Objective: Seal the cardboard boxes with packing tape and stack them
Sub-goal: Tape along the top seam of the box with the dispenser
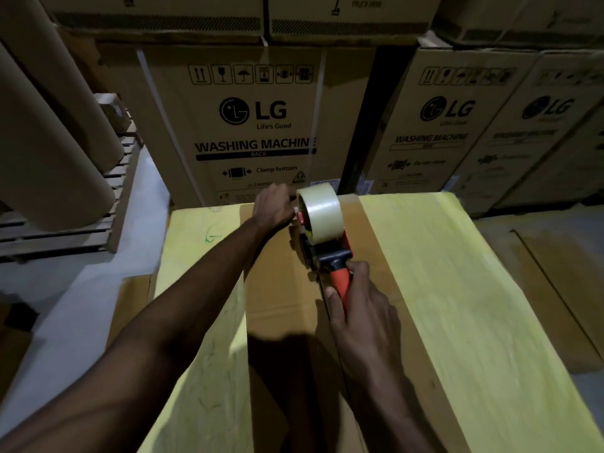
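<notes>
The cardboard box in front of me is closed, its flaps folded flat, so I cannot see what is inside. Its top is pale yellow on both sides with a plain brown band down the middle, and a dark seam runs along that band where the flaps meet. The tape dispenser stands on the seam towards the far edge of the box, with its roll of clear tape upright at the front. My right hand grips the orange handle, fingers wrapped round it and thumb along its left side. My left hand sits at the far edge just left of the roll; its fingers curl away from the camera and I cannot tell whether they pinch anything. Behind stand sealed washing machine cartons, strapped, their contents hidden.
</notes>
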`<state>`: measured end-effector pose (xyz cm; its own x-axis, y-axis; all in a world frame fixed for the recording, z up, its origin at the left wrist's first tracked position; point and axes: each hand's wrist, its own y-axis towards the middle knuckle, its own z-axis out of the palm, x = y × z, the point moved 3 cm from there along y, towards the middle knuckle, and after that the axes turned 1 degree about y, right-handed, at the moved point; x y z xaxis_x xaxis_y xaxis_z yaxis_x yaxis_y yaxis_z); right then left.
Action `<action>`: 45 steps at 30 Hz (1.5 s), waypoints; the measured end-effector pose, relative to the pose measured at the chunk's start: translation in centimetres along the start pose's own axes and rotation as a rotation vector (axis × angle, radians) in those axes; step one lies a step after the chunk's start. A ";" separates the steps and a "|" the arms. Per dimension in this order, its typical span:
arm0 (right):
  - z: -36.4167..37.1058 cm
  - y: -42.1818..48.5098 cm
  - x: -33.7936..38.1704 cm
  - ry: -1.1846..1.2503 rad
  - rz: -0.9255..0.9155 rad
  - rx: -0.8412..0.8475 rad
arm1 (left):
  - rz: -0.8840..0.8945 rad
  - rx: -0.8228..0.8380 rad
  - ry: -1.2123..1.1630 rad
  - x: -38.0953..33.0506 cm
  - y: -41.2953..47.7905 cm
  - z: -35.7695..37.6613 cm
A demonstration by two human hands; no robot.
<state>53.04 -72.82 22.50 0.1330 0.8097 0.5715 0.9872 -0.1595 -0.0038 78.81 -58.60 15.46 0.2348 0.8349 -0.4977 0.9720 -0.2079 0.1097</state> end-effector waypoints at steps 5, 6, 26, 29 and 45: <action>-0.8 1.1 1.6 -0.114 -0.031 0.019 | 0.028 0.024 -0.049 -0.9 -0.9 -1.6; -0.8 1.3 1.9 -0.120 -0.027 0.034 | 0.040 0.016 -0.056 -1.0 -1.0 -1.6; -4.1 -8.2 0.5 -0.185 0.056 0.130 | 0.103 0.034 0.222 -0.3 -0.3 1.3; -3.6 -8.8 0.5 -0.181 0.051 0.119 | 0.323 0.077 0.253 -1.2 -1.6 1.2; -2.6 -12.3 -0.2 -0.163 0.022 0.051 | 0.696 0.364 0.339 -2.8 -11.3 2.1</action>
<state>40.65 -72.45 24.60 0.1632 0.8878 0.4303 0.9865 -0.1528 -0.0588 67.19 -59.69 13.78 0.8242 0.5514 -0.1290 0.5541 -0.8323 -0.0167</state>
